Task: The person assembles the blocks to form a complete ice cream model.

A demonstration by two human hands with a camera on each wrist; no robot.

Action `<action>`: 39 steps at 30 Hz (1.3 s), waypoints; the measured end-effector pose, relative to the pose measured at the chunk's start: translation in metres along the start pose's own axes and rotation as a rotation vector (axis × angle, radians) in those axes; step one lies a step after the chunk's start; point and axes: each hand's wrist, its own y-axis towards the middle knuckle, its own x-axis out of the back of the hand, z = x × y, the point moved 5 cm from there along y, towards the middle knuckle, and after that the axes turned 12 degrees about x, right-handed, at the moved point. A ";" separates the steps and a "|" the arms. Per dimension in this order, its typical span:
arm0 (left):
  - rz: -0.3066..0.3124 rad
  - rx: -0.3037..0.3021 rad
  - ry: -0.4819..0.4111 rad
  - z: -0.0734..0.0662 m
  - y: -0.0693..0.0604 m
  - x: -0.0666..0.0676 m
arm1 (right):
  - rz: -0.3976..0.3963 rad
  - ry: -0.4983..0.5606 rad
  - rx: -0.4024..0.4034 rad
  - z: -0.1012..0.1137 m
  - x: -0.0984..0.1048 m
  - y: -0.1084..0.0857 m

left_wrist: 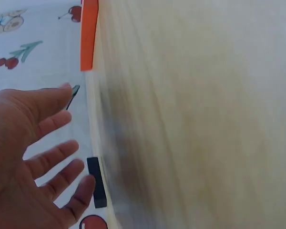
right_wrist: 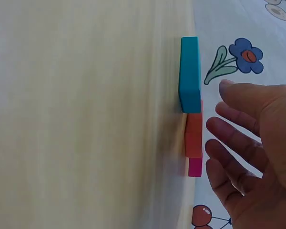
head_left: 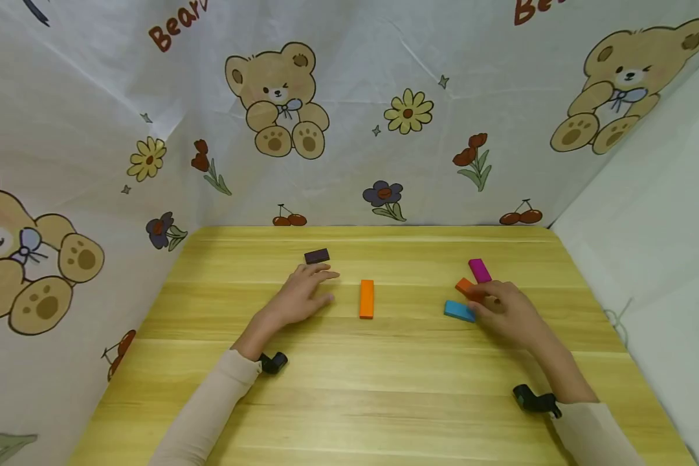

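Red-orange block [head_left: 464, 287] lies right by the spread right hand [head_left: 511, 315]; dark block [head_left: 317, 256] just beyond the spread left hand [head_left: 294, 299].

In the head view we lose one end of the red-orange block [head_left: 465, 287] behind the right hand [head_left: 509, 316], and we cannot tell whether they touch. From the right wrist, that block hides much of the pink block [right_wrist: 195, 167] from us. The left wrist view's top edge cuts off the orange block [left_wrist: 88, 40]; the head view's bottom edge cuts off both sleeves [head_left: 210, 402].
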 end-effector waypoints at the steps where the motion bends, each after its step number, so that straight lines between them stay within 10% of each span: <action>1: 0.010 -0.010 -0.006 -0.002 0.000 -0.002 | 0.005 0.004 0.014 0.001 -0.002 0.000; 14: 0.126 -0.137 0.021 -0.036 0.006 -0.024 | 0.040 -0.011 0.006 0.008 -0.012 -0.005; 39: 0.151 -0.127 0.114 -0.041 0.015 -0.029 | 0.063 0.014 -0.019 0.009 -0.015 -0.012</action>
